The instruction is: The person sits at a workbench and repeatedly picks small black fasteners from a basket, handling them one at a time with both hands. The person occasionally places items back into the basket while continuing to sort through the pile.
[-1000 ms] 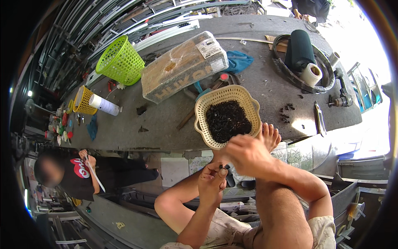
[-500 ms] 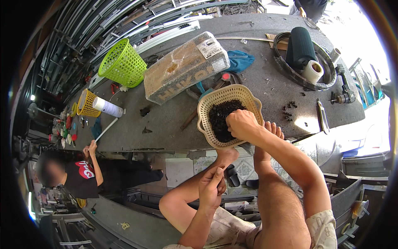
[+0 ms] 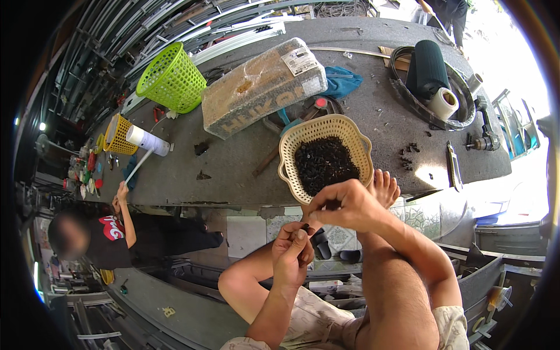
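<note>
A cream plastic basket (image 3: 284, 153) with perforated sides stands at the near edge of the worktable, holding a heap of small black pieces (image 3: 324, 163). Just off the basket's near side is my right hand (image 3: 353, 205), its fingers curled around some dark pieces, mostly hidden. Lower and to the left, over my lap, my left hand (image 3: 291, 256) is closed, with a small black piece (image 3: 305, 227) pinched at its thumb and fingertips. The pieces are too small to tell their exact kind.
On the dark worktable (image 3: 245, 175) are a long taped carton (image 3: 256, 87), a green basket (image 3: 175, 79), a blue cloth (image 3: 341, 81), a coiled black strip (image 3: 408, 108), a drill (image 3: 483, 137) and a utility knife (image 3: 454, 166). At left a person (image 3: 119, 233) holds a white rod.
My right hand has come out of the basket toward me, with dark pieces in its fingers. My left hand has turned slightly, and a black piece now shows at its fingertips.
</note>
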